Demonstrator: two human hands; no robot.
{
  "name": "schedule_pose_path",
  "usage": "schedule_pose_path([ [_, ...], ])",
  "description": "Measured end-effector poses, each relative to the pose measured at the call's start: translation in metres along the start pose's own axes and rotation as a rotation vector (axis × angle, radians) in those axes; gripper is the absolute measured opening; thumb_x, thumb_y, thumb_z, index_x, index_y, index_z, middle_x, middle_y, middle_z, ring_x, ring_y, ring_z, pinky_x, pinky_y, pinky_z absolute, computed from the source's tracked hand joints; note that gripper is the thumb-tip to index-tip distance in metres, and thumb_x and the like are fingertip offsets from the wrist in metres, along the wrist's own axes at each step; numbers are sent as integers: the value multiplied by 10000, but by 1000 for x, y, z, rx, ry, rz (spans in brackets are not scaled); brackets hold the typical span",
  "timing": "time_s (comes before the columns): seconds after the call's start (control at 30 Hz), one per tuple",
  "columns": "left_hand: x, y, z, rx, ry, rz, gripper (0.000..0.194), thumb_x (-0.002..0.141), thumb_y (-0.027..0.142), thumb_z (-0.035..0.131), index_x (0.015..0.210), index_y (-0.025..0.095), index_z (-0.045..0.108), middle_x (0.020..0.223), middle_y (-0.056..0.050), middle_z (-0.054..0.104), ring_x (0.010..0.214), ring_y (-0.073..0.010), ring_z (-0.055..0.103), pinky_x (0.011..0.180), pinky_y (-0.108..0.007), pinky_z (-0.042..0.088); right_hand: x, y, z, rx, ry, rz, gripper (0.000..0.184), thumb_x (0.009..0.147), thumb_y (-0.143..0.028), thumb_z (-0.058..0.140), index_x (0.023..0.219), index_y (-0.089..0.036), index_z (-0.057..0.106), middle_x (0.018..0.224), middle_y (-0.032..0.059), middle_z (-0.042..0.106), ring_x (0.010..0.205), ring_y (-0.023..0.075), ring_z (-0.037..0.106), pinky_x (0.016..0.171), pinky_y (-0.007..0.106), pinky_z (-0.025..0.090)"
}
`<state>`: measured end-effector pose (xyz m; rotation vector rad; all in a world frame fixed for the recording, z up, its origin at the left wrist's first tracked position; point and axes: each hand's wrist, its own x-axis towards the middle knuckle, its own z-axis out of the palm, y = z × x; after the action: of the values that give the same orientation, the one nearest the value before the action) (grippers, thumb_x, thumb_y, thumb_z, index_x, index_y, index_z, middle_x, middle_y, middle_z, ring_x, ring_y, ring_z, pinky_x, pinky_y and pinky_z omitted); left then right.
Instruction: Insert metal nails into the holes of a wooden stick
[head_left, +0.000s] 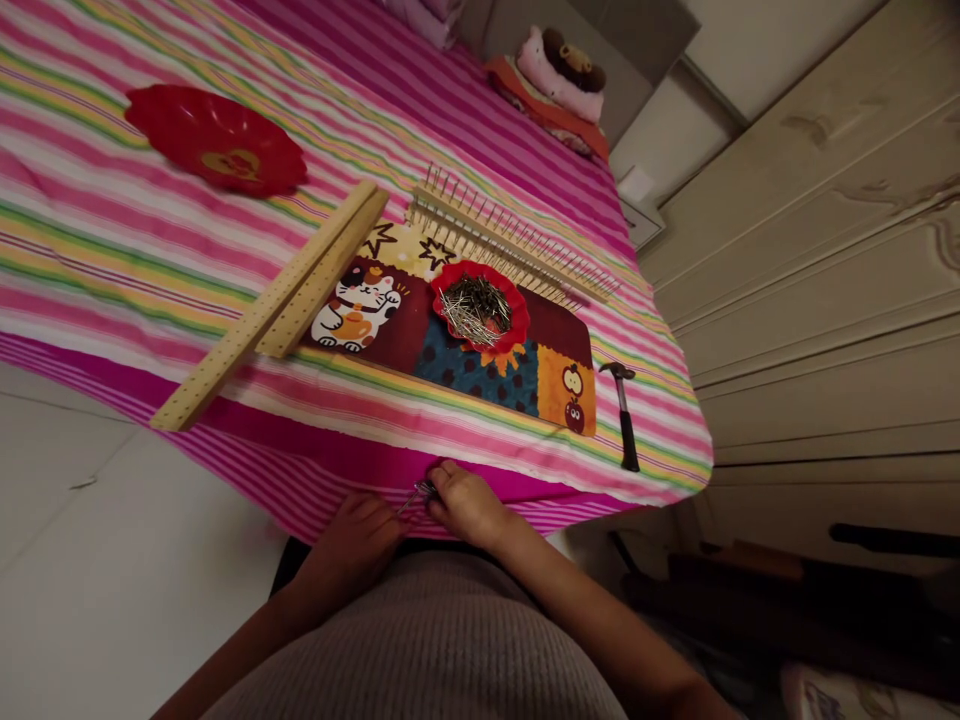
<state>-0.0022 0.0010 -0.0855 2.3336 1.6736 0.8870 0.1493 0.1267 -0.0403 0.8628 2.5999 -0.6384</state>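
Bare white floor [90, 560] noted at far left, open below the bed's hanging edge. Empty red dish [217, 140] lay well back on the striped bedcover [112, 260], apart from all else. Two perforated wooden strips [277, 300] lay side by side, near ends reaching towards the bed edge. Left hand [356, 545] rested at the cover's hanging edge, fingers curled; grip not discernible. Small bunch of nails [421, 492] found between both hands, at the edge. Right hand [469, 505] pinched closed on those nails. Red dish of nails [478, 308] sat on cartoon mat [390, 320], nailed strip [510, 240] just behind. Hammer [624, 415] lay beside mat's right end, near the corner. Cabinet [825, 300] stood close at right.
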Motion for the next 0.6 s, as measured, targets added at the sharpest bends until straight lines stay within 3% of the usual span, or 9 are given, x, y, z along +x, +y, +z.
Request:
schedule_pose_path([
  [0.3,1,1,0,22,-22,-6,245,875,116,409,725,191,588,683,-2,598,712,-170,497,737,-328,317,12,1,14,195,17,76,172,730,-125,517,875,-109,608,928,164,643,849,257,601,771,365,459],
  [0.43,2,2,-3,-1,10,-11,254,887,129,401,731,185,594,683,4,610,703,-157,502,734,-314,318,8,13,10,424,78,133,55,695,-126,530,683,-180,534,753,50,608,744,180,573,723,301,450],
  [0.6,2,0,-5,-22,11,-22,234,894,158,415,745,183,594,709,10,628,712,-151,508,738,-303,317,-3,28,-3,821,65,233,76,731,-217,462,655,-218,451,485,-75,417,417,87,424,427,201,374],
])
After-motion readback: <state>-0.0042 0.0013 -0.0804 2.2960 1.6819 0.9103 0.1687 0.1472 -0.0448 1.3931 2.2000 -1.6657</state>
